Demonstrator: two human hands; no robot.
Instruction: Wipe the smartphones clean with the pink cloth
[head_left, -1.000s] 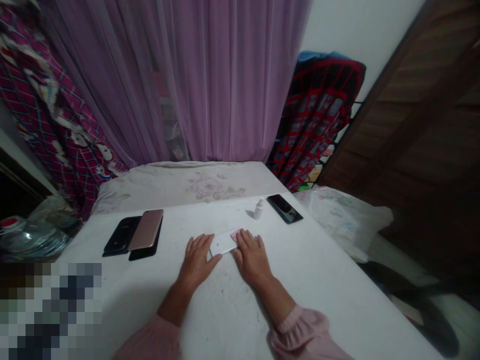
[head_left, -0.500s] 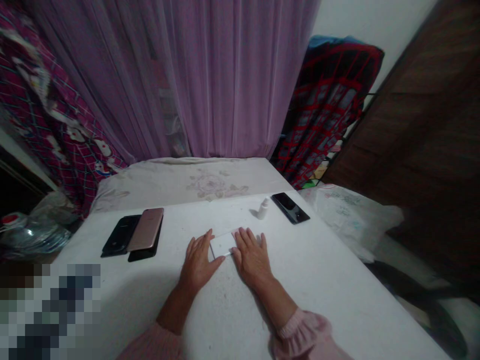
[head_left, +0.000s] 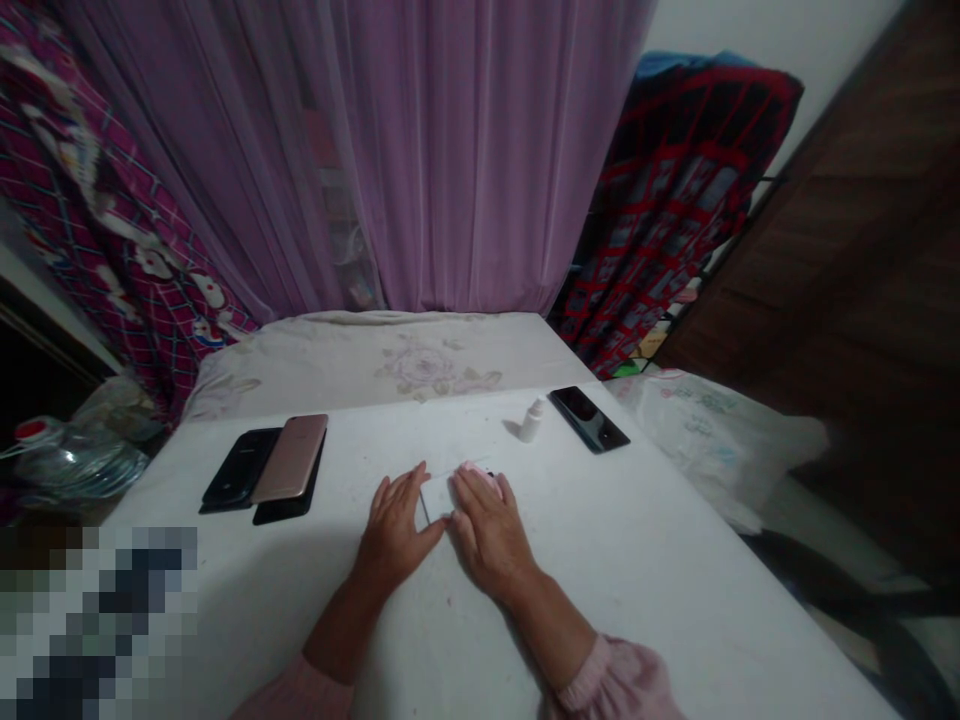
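The spread right hand lies flat over a white rectangular piece, hiding part of it and most of a small pink object; neither can be identified. The spread left hand rests just beside the piece. Beyond stand a small white bottle and a black smartphone.

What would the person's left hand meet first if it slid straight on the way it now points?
The left hand looks free across the white surface to the pale floral bedding beyond, though depth is unclear.
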